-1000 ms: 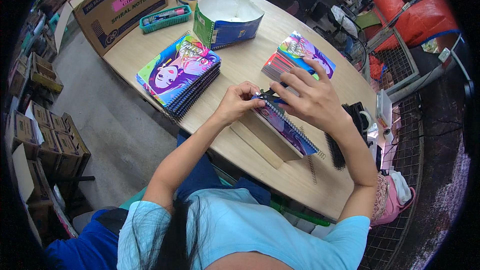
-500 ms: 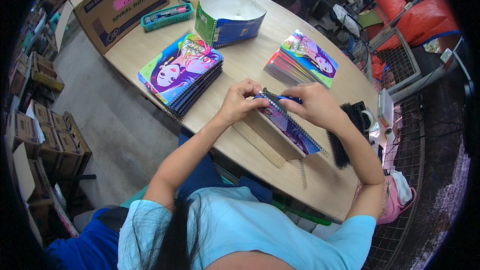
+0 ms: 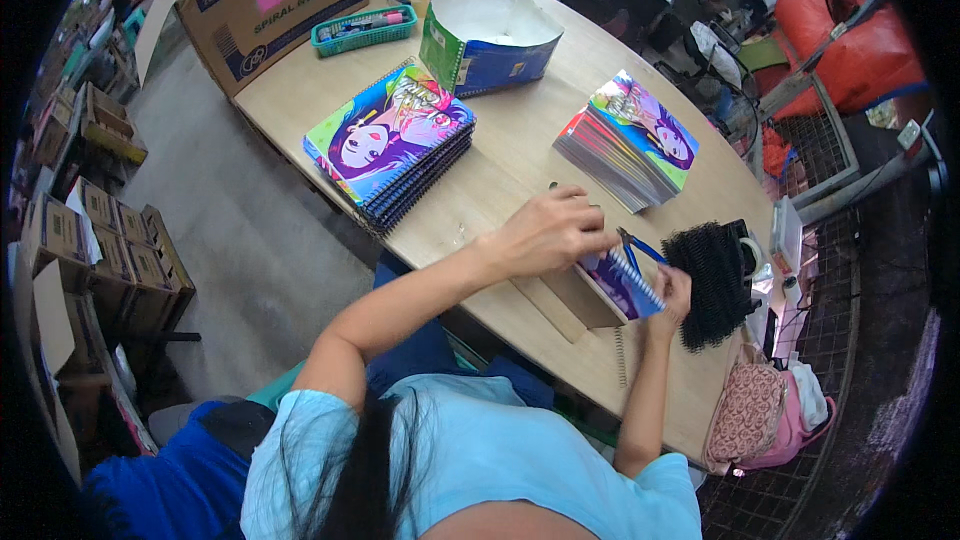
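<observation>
A spiral notebook [image 3: 612,282] with a purple picture cover stands on its edge, tilted, its coil upward. My left hand [image 3: 560,232] is closed over the notebook's far end, fingers bent at the coil; the fingertips are partly hidden. At the near end of the coil is my right hand [image 3: 674,298], its fingers closed. Blue-handled pliers [image 3: 645,246] stick out from the right hand toward the left one; their jaws cannot be made out. Under the notebook lies a flat wooden board [image 3: 553,308]. A loose piece of coil [image 3: 620,358] rests beside it.
Bound notebooks [image 3: 395,140] are stacked at left, another notebook stack [image 3: 640,140] stands at right. Black coils [image 3: 707,280] lie by the right hand. Farther back are an open-topped container [image 3: 500,55], a green pen basket [image 3: 363,32] and a cardboard box [image 3: 270,15].
My right hand has moved from the coil's far end to its near end. My left hand has shifted right along the notebook's top. The whole view has swung slightly.
</observation>
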Motion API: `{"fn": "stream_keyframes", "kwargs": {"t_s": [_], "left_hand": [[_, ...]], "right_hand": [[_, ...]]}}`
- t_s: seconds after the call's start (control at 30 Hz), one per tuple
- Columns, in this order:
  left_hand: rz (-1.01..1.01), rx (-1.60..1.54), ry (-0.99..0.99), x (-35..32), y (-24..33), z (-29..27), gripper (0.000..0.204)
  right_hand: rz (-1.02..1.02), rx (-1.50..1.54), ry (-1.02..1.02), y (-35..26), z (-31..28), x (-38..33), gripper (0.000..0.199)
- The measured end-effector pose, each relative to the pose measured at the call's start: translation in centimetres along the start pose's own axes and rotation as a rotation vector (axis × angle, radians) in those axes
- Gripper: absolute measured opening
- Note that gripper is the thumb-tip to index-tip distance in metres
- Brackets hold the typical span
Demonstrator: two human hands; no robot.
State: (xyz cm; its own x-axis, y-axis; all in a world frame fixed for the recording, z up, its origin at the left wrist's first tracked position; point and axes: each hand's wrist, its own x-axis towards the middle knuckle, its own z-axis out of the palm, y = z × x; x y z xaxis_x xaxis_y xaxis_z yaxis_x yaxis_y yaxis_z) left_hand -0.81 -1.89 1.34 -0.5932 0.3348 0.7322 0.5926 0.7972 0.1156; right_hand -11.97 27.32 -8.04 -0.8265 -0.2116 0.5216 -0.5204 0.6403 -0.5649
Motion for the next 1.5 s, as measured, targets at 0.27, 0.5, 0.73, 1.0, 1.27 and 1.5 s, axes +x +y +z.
{"fn": "stream_keyframes", "kwargs": {"t_s": [0.27,0.5,0.73,1.0,1.27,1.5], "left_hand": [[-0.733,0.263,0.606,-0.6,-8.4,-14.5,0.019],[-1.383,0.645,-0.012,-12.8,-14.9,-14.6,0.026],[-1.359,0.5,0.003,-14.0,-15.3,-15.3,0.024],[-0.692,0.009,0.419,-0.4,-8.4,-8.8,0.042],[-1.041,-0.162,-0.274,11.2,-20.3,7.7,0.055],[-0.954,-0.101,-0.034,11.2,-21.2,7.9,0.026]], "right_hand": [[0.096,-0.17,-0.26,-3.4,-3.7,-9.5,0.015],[-0.03,-0.412,-0.198,-0.7,-3.6,-4.5,0.013],[-0.074,-0.456,-0.049,-0.8,-3.3,-3.9,0.038],[0.099,0.424,-0.18,-8.9,0.3,-4.6,0.056],[0.201,0.536,-0.222,-7.3,0.6,-3.7,0.057],[0.025,0.679,-0.028,-7.5,-1.5,-2.0,0.093]]}}
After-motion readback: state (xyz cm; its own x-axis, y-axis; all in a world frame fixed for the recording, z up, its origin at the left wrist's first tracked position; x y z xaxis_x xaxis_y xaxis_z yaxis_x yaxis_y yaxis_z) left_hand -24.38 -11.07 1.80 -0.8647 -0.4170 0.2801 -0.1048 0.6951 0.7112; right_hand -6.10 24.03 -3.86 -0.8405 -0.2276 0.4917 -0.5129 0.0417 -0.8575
